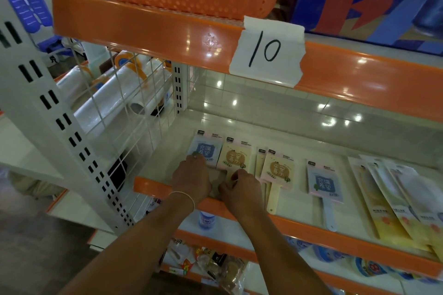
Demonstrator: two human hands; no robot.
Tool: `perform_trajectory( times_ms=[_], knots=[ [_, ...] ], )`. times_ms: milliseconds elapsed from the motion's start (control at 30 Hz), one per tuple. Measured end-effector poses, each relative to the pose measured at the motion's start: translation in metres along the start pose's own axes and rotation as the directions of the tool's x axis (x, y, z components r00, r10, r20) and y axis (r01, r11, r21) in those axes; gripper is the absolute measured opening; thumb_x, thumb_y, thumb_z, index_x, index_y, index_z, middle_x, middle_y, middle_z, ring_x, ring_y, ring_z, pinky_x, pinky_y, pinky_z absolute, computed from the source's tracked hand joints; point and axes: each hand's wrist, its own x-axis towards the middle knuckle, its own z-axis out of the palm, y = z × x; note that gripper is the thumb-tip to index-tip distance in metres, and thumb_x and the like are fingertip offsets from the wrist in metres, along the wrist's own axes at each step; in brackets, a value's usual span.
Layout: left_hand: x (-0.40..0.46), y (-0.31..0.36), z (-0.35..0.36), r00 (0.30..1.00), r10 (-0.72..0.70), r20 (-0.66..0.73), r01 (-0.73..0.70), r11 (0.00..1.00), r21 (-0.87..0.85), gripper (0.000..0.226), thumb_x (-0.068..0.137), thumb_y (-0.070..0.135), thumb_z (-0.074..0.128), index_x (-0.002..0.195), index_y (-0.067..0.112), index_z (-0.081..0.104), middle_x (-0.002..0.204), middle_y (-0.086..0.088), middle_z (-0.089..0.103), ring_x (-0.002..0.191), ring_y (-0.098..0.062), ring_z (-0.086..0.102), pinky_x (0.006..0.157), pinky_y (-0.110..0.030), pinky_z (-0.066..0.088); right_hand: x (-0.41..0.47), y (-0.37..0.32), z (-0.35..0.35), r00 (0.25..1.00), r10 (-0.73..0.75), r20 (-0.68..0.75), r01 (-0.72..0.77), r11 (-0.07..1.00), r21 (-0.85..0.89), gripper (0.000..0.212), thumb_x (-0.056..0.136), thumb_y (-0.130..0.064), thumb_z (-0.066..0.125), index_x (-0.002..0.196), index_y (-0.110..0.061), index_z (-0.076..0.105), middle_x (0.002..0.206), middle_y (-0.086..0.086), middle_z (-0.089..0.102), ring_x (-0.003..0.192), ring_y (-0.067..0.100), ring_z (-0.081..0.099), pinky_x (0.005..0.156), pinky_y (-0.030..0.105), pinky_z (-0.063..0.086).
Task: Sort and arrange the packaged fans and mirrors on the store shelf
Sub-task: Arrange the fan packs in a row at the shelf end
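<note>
Shelf (311, 141) tag (267, 51) reads "10" w/ handwritten marker.

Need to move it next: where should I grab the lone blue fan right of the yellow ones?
Probably by the blue fan's handle, from the front. It lies flat, handle pointing at the shelf's front edge, clear of neighbours.

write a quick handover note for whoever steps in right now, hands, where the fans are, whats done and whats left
Left hand: fingers on the leftmost blue fan pack.
Right hand: fingers on the beige fan pack beside it.
Both packs lie flat at the left end of the shelf.
Done: those two side by side.
Left: a small beige stack, a lone blue pack apart to the right, and long yellow packs fanned loosely at the far right.
</note>
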Motion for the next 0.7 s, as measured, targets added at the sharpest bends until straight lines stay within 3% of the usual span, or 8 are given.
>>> perform_trajectory(
  times_ms=[100, 167, 300, 367, 467, 533, 633, 700],
  knots=[
    [0.000, -0.004, -0.002, 1.000, -0.007, 0.017, 0.007, 1.000, -0.008, 0.052, 0.085, 0.014, 0.055, 0.134, 0.010, 0.039, 0.122, -0.012, 0.051, 0.109, -0.028, 0.055, 0.087, -0.034, 0.045, 0.004, 0.005, 0.001, 0.999, -0.041, -0.028, 0.040, 0.999, -0.031, 0.027, 0.082, -0.031, 0.062, 0.100, -0.010, 0.062, 0.097, 0.007, 0.058, 0.084, 0.023, 0.059, 0.065, 0.025, 0.043],
    [-0.001, -0.005, -0.004, 1.000, -0.004, 0.021, 0.004, 1.000, 0.011, 0.050, 0.088, 0.023, 0.053, 0.134, 0.011, 0.039, 0.119, -0.011, 0.052, 0.107, -0.028, 0.056, 0.084, -0.034, 0.045, 0.009, 0.010, 0.001, 0.990, -0.073, -0.119, 0.067, 0.996, -0.058, 0.029, 0.082, -0.031, 0.062, 0.103, -0.011, 0.065, 0.099, 0.009, 0.058, 0.090, 0.025, 0.059, 0.068, 0.024, 0.043],
    [0.011, -0.007, -0.017, 0.991, -0.043, -0.124, 0.041, 0.999, -0.023, 0.035, 0.090, 0.034, 0.050, 0.114, 0.010, 0.047, 0.108, -0.012, 0.052, 0.101, -0.030, 0.054, 0.079, -0.037, 0.044, 0.027, 0.018, -0.002, 0.969, -0.069, -0.237, 0.062, 0.997, -0.036, 0.031, 0.083, -0.025, 0.062, 0.110, -0.009, 0.064, 0.109, 0.015, 0.056, 0.103, 0.030, 0.050, 0.081, 0.031, 0.042],
    [0.031, -0.014, -0.018, 0.995, -0.009, -0.101, -0.001, 0.995, -0.099, 0.039, 0.093, 0.031, 0.047, 0.124, 0.008, 0.046, 0.121, -0.016, 0.049, 0.112, -0.032, 0.050, 0.088, -0.039, 0.046, 0.038, 0.021, 0.000, 0.983, -0.070, -0.170, 0.060, 0.996, -0.060, 0.026, 0.087, -0.027, 0.054, 0.107, -0.013, 0.062, 0.108, 0.009, 0.057, 0.102, 0.026, 0.051, 0.078, 0.027, 0.039],
    [0.057, -0.022, -0.014, 0.995, 0.064, 0.080, -0.048, 0.982, -0.185, 0.057, 0.098, 0.030, 0.044, 0.150, 0.018, 0.025, 0.157, -0.014, 0.020, 0.144, -0.030, 0.022, 0.115, -0.043, 0.028, 0.047, 0.022, 0.006, 0.994, -0.041, -0.097, 0.036, 0.998, -0.051, 0.026, 0.085, -0.028, 0.047, 0.100, -0.013, 0.062, 0.098, 0.008, 0.061, 0.091, 0.024, 0.061, 0.068, 0.028, 0.048],
    [0.064, -0.024, -0.009, 0.987, 0.106, 0.117, -0.082, 0.977, -0.196, 0.055, 0.099, 0.029, 0.044, 0.151, 0.019, 0.026, 0.160, -0.011, 0.013, 0.147, -0.025, 0.015, 0.118, -0.038, 0.022, 0.047, 0.021, 0.007, 0.996, -0.036, -0.079, 0.033, 0.999, -0.040, 0.033, 0.086, -0.026, 0.048, 0.109, -0.008, 0.063, 0.106, 0.010, 0.062, 0.096, 0.024, 0.060, 0.077, 0.033, 0.054],
    [0.064, -0.026, 0.000, 0.988, 0.104, 0.113, -0.082, 0.980, -0.184, 0.051, 0.101, 0.030, 0.043, 0.148, 0.014, 0.034, 0.160, -0.010, 0.013, 0.147, -0.023, 0.017, 0.118, -0.034, 0.020, 0.047, 0.021, 0.009, 0.995, -0.071, -0.070, 0.067, 0.996, -0.060, 0.036, 0.089, -0.027, 0.049, 0.116, -0.007, 0.062, 0.116, 0.009, 0.062, 0.108, 0.024, 0.056, 0.093, 0.037, 0.051],
    [0.062, -0.027, 0.003, 0.990, 0.103, 0.096, -0.085, 0.981, -0.172, 0.050, 0.101, 0.031, 0.043, 0.148, 0.013, 0.035, 0.160, -0.010, 0.013, 0.146, -0.024, 0.019, 0.118, -0.035, 0.020, 0.047, 0.023, 0.010, 0.993, -0.088, -0.075, 0.082, 0.993, -0.080, 0.035, 0.090, -0.028, 0.049, 0.114, -0.006, 0.063, 0.117, 0.012, 0.061, 0.110, 0.026, 0.055, 0.095, 0.037, 0.049]
  ],
)
